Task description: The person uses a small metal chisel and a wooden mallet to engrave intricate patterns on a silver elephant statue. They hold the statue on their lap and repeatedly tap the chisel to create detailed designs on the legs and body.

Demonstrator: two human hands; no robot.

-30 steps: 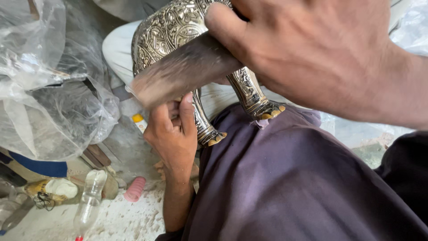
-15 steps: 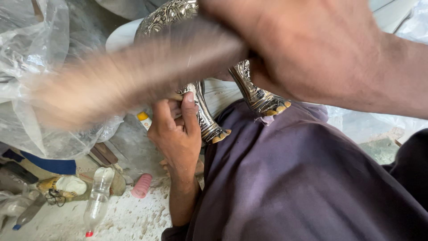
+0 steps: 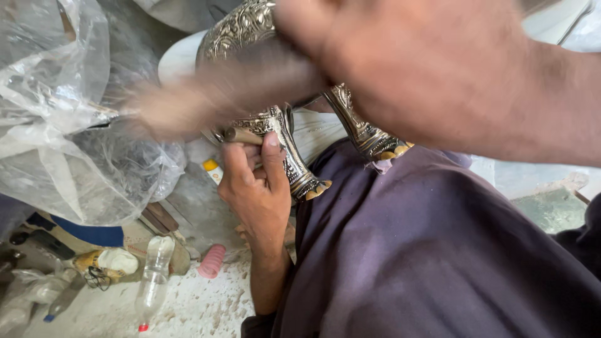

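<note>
The floor point(image 3: 206, 307) is rough, pale and dusty, lit by soft daylight. At left a crumpled clear plastic bag point(image 3: 69, 125) bulges; below it lie an empty plastic bottle point(image 3: 153, 275), a pink ribbed roll point(image 3: 211, 261) and wood scraps point(image 3: 161, 217).

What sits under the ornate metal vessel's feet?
The ornate metal vessel rests its clawed feet on a lap in dark purple cloth. The left hand grips one leg; the blurred right hand covers its upper body.

Blurred hammer point(image 3: 206, 100) now higher, nearer vessel point(image 3: 250, 31)
</note>
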